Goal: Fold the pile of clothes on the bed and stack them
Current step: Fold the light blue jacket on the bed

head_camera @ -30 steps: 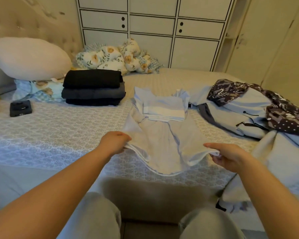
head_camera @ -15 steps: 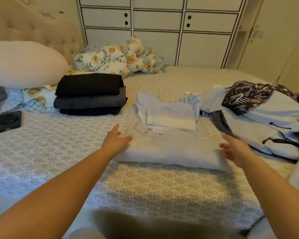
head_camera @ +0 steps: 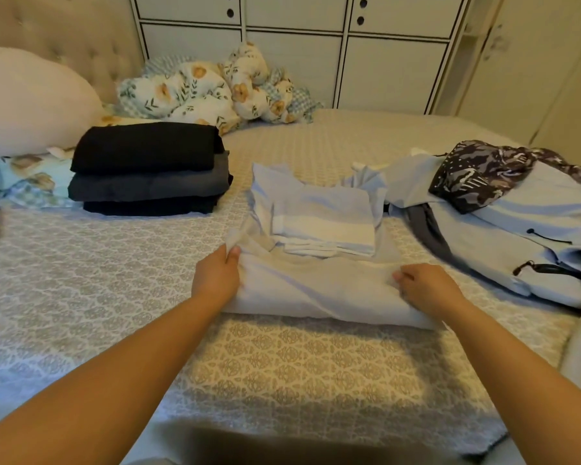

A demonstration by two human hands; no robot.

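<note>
Now both hands grip a pale blue garment (head_camera: 316,290) mid-bed (head_camera: 282,370), its long axis running left to right: left hand (head_camera: 217,276) pinches the left end, right hand (head_camera: 426,290) curls over the right.

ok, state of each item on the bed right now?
pale garment: folded over, flat, gripped at both ends
left hand: pinching its left end
right hand: gripping its right end
dark stack: folded, three high
striped blue piece: folded
pile at right: unfolded
</note>
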